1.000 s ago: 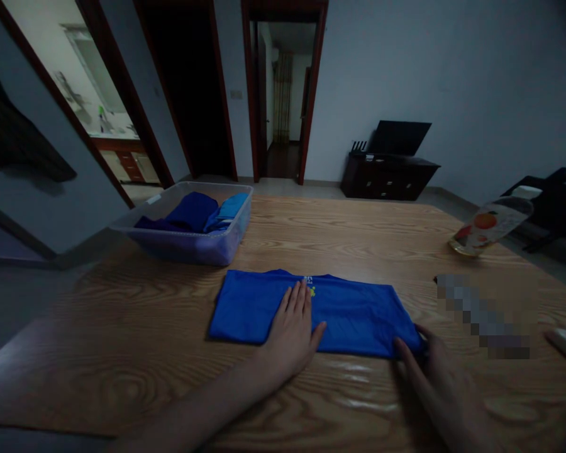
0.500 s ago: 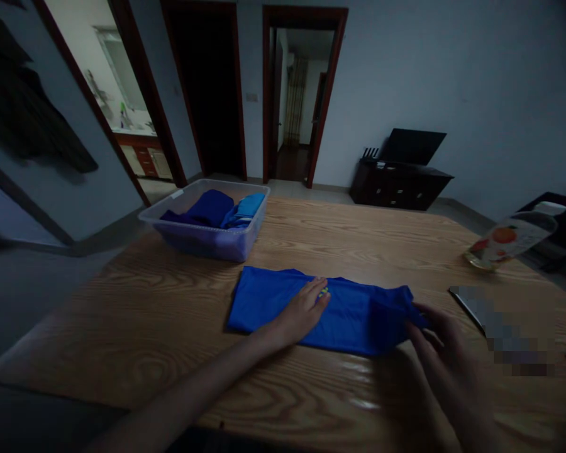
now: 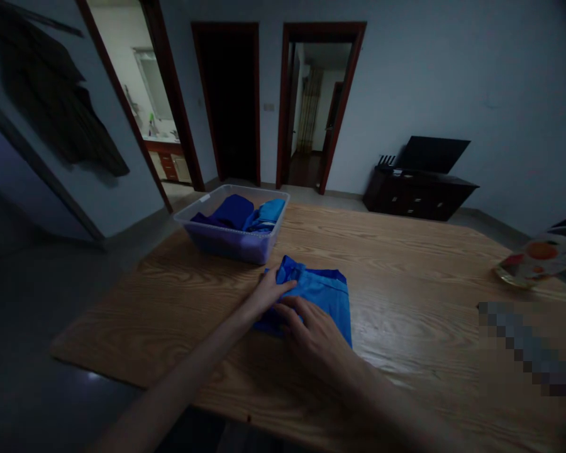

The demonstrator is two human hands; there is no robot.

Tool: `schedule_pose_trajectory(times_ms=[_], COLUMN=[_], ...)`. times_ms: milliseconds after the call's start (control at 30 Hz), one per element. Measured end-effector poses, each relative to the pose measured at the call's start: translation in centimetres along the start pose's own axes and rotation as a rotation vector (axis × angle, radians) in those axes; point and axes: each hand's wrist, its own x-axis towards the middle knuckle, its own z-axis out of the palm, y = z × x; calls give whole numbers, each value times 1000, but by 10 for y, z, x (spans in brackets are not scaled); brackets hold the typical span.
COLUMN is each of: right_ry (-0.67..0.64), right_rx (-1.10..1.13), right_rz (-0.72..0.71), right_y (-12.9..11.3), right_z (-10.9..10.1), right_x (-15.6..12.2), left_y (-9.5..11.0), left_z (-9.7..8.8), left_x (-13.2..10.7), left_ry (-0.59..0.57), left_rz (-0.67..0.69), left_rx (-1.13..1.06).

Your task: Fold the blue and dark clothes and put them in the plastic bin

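Observation:
A blue piece of clothing [image 3: 324,296], seemingly thin and smooth, lies folded into a compact block on the wooden table, its brighter blue side facing up. My left hand [image 3: 266,294] rests at its left edge, thumb apart from the fingers, pressing on the fabric; some fingertips are partly hidden. Close beside it, my right hand [image 3: 314,330] reaches across the front of the bundle, fingers curled over the folded edge near my left thumb. The fabric under both hands is largely covered.
A clear plastic bin [image 3: 229,244] with blue clothes inside stands behind and left of the bundle. On the right are a bottle [image 3: 542,258] with a fruit label and a blurred-out flat object [image 3: 528,346]. The wooden table [image 3: 405,251] extends around them.
My right hand has carried the clothing's right end leftward over the rest, so the long strip is now a shorter block. Both hands are now close together at its left side. The view has shifted.

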Motion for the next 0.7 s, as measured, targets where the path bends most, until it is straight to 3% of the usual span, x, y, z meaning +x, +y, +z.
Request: schedule_pose_trajectory(times_ms=[100, 200, 333, 433, 600, 700], right_ry=[-74, -150, -270, -320, -291, -218], right_rx=[-78, -96, -54, -85, -149, -147], right_rz=[2, 50, 19, 12, -19, -7], right_y=[5, 14, 23, 31, 51, 58], right_z=[6, 6, 1, -6, -21, -24], right_x=[-13, -29, -44, -53, -74, -88], left_y=[-14, -22, -24, -27, -44, -46], left_z=[-14, -17, -13, -18, -36, -36], left_x=[-6, -17, -28, -26, -22, -33], left_ry=[95, 141, 134, 122, 36, 82], left_rz=[35, 30, 66, 118, 105, 182], left_rx=[46, 192, 476, 495, 283, 442])
